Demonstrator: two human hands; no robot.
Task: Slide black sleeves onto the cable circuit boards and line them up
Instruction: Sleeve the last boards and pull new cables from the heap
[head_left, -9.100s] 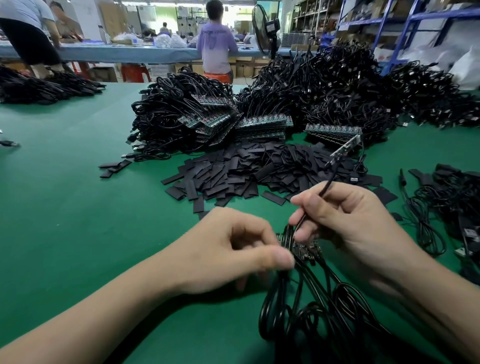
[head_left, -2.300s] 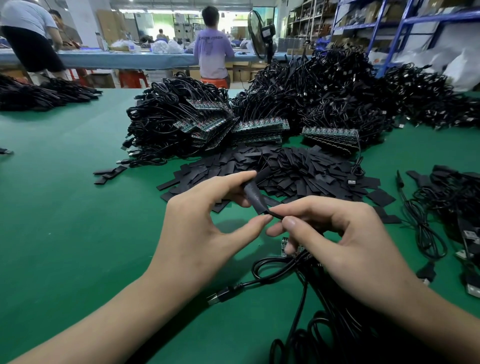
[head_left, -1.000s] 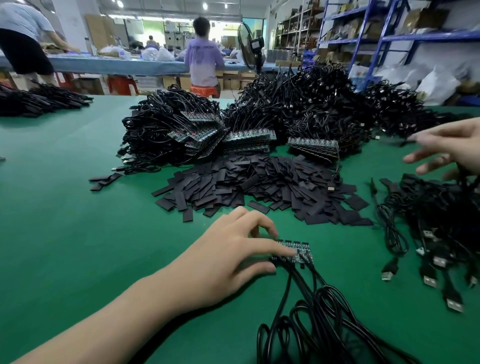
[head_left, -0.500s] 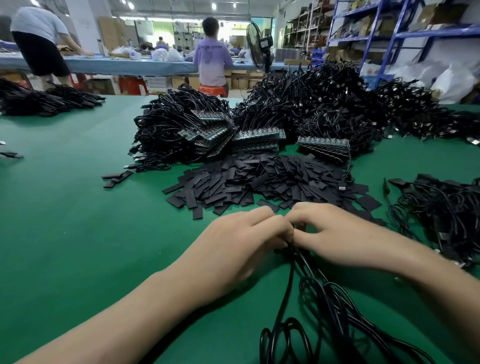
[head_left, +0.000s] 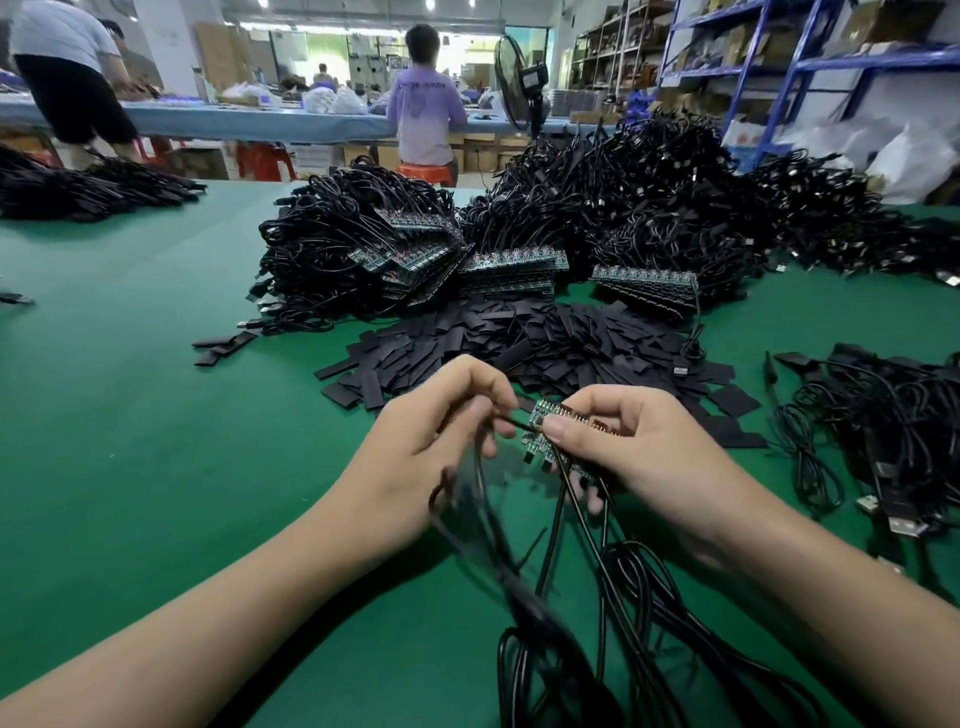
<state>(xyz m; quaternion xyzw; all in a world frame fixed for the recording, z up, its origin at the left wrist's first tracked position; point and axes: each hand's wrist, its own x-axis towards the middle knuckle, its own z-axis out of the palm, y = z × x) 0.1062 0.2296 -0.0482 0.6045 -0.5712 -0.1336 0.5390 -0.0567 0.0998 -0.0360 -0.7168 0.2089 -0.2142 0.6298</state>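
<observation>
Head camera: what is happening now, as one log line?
left hand: pinches thin black cable | right hand: grips small green circuit boards | flat black sleeves: piled behind

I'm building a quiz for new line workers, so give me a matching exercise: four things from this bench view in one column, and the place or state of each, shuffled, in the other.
Things
1. circuit boards
2. black sleeves
3. fan
4. left hand

Places or states
A. heaped on the green table beyond both hands
B. pinching a black cable
C. standing beyond the table's far edge
D. gripped in the right hand

Pairs: 1-D, 2-A, 3-C, 4-B
</observation>
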